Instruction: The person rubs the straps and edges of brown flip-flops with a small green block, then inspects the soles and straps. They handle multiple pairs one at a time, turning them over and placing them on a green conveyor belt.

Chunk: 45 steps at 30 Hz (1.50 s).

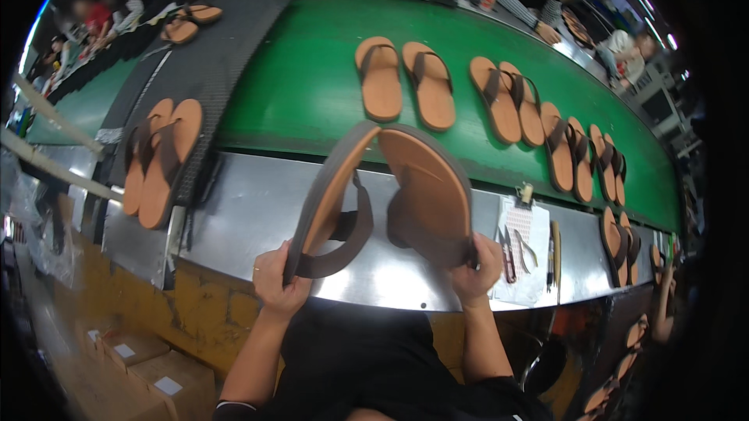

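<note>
Two tan flip-flops with dark straps are held up over the metal table edge, their far ends meeting at the top. My left hand (pixel 282 279) grips the near end of the left flip-flop (pixel 316 202), which stands tilted on its side with its dark sole edge outward. My right hand (pixel 477 271) is closed on the near end of the right flip-flop (pixel 429 175), tilted the other way. Beyond them, a pair of flip-flops (pixel 381 81) lies on the green conveyor belt (pixel 296 70).
More flip-flops (pixel 499 101) line the belt rightward, and another pair (pixel 172 159) rests on a dark textured belt at left. A clipboard with paper (pixel 527 226), pliers (pixel 524 253) and pens lie right on the metal table (pixel 234 241). Cardboard boxes (pixel 172 382) stand below left. Co-workers sit across the belt.
</note>
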### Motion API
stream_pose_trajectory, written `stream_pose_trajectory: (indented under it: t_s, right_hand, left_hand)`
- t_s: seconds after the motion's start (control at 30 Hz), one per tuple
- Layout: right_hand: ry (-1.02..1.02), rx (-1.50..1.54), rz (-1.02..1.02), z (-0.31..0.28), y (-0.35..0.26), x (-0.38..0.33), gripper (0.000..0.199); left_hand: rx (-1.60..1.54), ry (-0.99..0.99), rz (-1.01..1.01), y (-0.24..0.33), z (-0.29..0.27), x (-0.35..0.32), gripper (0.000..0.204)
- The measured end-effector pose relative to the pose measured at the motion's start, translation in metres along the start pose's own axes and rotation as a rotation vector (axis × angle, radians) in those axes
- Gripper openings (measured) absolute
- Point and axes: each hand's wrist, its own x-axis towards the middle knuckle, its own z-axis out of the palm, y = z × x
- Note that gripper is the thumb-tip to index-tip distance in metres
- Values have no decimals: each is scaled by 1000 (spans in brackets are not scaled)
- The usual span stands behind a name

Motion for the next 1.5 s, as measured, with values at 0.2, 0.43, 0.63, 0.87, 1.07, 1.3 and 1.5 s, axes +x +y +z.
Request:
stream_pose_trajectory:
  t_s: [0.2,0.43,0.63,0.87,1.07,1.3,1.5]
  right_hand:
    - [43,213,111,4,-1,4,39]
    - [-237,994,944,37,-72,-7,39]
    - [-367,1166,1123,30,-87,-6,38]
    - [-323,1215,1045,24,-84,19,48]
    - [-299,1787,1385,6,-74,63,74]
    - [-436,1453,1327,36,-70,82,55]
    - [-352,1476,1454,39,-78,79,57]
  left_hand:
    - [-247,43,-187,-11,-5,5,36]
    - [-1019,-212,-920,43,11,1,41]
    - [-1134,-302,-1039,51,2,5,44]
    - [-1089,-171,-1081,57,-3,24,40]
    - [-1520,-191,-943,40,-20,39,61]
    - [-1445,-188,-1135,31,-2,50,60]
    - [-1454,-162,-1226,30,-6,51,56]
